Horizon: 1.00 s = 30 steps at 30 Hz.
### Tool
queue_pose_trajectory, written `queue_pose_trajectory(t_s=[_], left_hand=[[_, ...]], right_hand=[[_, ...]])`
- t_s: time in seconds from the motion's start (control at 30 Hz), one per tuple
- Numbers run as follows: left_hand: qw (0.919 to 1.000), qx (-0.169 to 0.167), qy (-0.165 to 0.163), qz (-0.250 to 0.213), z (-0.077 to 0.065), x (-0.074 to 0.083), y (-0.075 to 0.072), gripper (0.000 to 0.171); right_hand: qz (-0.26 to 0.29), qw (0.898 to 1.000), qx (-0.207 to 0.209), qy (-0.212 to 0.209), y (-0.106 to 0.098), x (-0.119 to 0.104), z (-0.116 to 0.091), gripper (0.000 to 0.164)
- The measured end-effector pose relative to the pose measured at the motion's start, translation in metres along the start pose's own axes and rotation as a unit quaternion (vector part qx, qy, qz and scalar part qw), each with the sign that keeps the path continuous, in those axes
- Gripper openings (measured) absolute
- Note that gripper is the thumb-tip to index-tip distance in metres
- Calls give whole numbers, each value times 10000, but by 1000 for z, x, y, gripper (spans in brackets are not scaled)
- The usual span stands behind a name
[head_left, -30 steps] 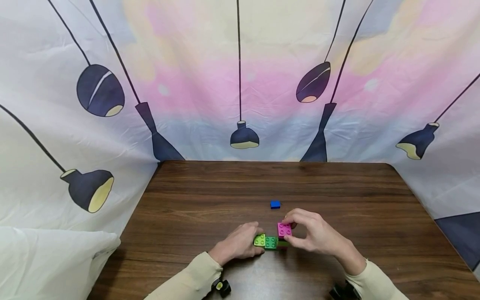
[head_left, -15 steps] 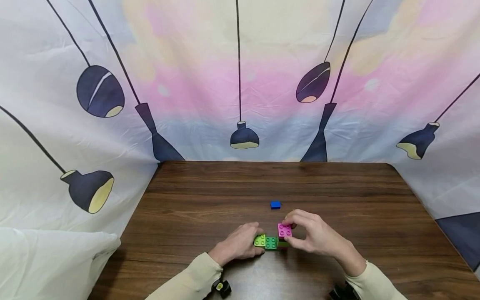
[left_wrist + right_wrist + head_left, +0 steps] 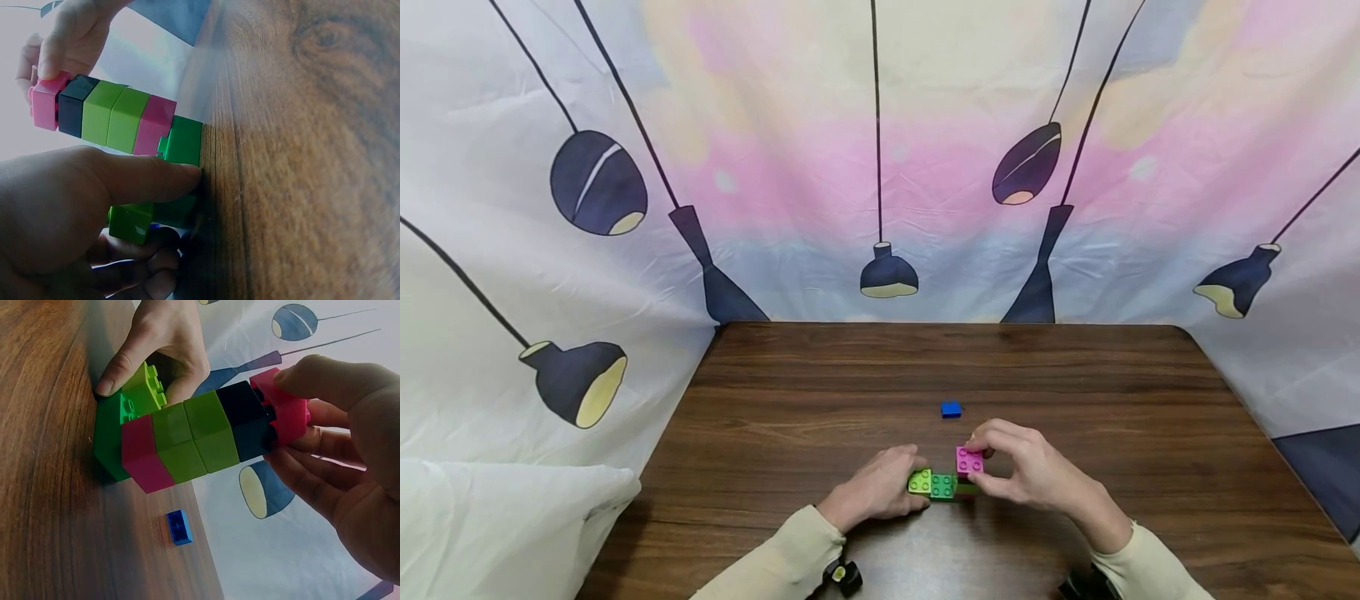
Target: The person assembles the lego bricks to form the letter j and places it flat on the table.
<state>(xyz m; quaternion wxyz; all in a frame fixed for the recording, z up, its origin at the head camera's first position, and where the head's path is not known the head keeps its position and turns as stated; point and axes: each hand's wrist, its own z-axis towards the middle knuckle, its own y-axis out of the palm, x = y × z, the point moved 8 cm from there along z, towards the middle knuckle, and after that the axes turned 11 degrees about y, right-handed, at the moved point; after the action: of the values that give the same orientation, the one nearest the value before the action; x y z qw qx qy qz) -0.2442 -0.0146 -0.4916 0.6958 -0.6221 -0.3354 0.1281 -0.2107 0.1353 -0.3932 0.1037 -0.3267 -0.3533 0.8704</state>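
A small tower of toy building bricks stands on the table. In the right wrist view its base is a green brick [image 3: 109,440], with a lime brick [image 3: 142,387] on one end. On the other end a lower pink brick [image 3: 147,453], two lime bricks and a black brick [image 3: 242,419] are stacked. My left hand [image 3: 880,486] grips the green base between thumb and fingers. At the tower's top my right hand [image 3: 1026,468] pinches another pink brick [image 3: 969,461]. It sits slightly askew over the black brick, whose studs show in a narrow gap.
A loose blue brick [image 3: 951,409] lies on the wooden table [image 3: 820,375] beyond the tower. A patterned cloth backdrop [image 3: 790,167] rises behind the table. White fabric [image 3: 512,525] hangs at the left edge.
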Motion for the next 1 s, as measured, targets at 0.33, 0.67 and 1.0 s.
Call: queue_pose_trajectory(t_s=[0.33,0.67,1.0], left_hand=[[10000,20,69,-17,0,2,-1,40],[10000,-13,12,-22,1,0,-1,42],[10000,-29,-22,-18,1,0,-1,43]], right_hand=[[41,9998,16,209,0,4,-3,31],[-129,9996,85,220,-1,4,-5,32],[-39,9995,69,295,-1,5,-5,32]])
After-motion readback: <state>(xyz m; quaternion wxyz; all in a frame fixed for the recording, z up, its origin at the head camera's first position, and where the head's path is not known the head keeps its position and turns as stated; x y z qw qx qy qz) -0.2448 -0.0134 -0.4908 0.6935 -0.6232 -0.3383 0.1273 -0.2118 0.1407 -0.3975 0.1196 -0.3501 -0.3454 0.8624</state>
